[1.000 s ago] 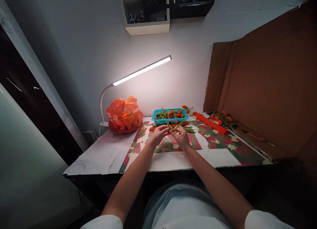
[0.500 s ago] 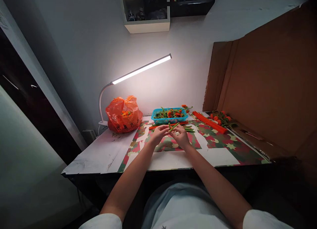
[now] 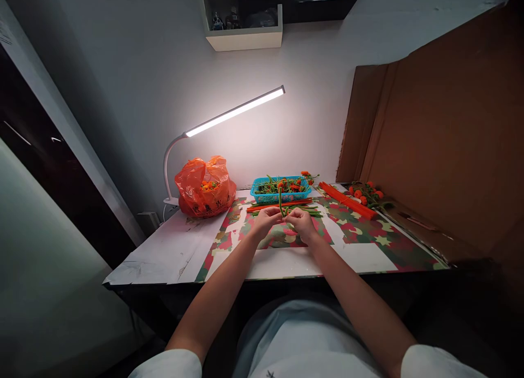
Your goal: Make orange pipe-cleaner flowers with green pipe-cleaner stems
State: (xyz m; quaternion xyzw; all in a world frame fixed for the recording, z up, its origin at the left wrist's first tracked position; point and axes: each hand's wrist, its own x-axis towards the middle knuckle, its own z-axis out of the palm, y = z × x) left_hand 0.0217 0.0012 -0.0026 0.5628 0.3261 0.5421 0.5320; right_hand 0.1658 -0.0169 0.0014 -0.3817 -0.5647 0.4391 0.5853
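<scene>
My left hand (image 3: 267,220) and my right hand (image 3: 302,223) meet over the middle of the table, fingers pinched together on a thin green stem (image 3: 280,202) that stands nearly upright between them. Just beyond the hands lie loose green stems (image 3: 308,210) and orange sticks (image 3: 278,205). Behind those sits a blue basket (image 3: 280,189) filled with green stems and orange flower heads.
An orange plastic bag (image 3: 205,187) of orange flowers sits at the back left under a lit white desk lamp (image 3: 229,115). A bundle of orange sticks (image 3: 347,201) and finished orange flowers (image 3: 368,195) lie at the right, beside a tall cardboard sheet (image 3: 442,132). A camouflage-patterned cover (image 3: 368,236) lies on the table.
The green stem between my hands has swung from slanting right to nearly upright. Both hands have stayed close together in the same spot.
</scene>
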